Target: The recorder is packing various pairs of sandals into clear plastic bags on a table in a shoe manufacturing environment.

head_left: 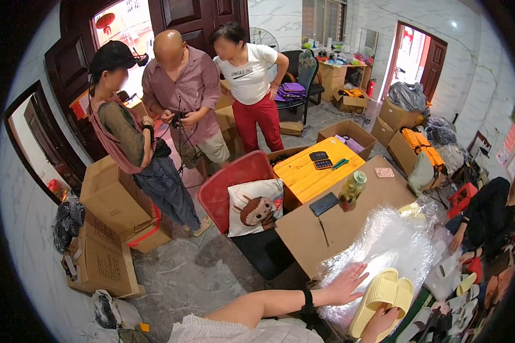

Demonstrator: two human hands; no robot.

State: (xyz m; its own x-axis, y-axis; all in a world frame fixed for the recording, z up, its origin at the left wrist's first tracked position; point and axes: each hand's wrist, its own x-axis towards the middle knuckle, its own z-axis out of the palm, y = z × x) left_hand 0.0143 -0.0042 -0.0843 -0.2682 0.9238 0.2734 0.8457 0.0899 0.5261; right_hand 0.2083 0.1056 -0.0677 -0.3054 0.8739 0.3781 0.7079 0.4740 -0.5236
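A pair of pale yellow slide slippers (381,290) lies side by side at the lower right. My right hand (381,321) grips the pair near its lower end, fingers partly hidden by the straps. Fingers spread, my left hand (347,284) rests on a stack of clear plastic bags (392,237) just left of the slippers. A dark band circles my left wrist. The shiny bags cover the near right part of the cardboard-topped table (300,240).
On the table are a dark phone (324,204), a jar (352,191) and a pink phone (384,172). A red chair (226,186) with a cushion stands beyond. Three people stand at the back left near boxes (117,191). Many slippers (440,317) crowd the right, beside another seated person.
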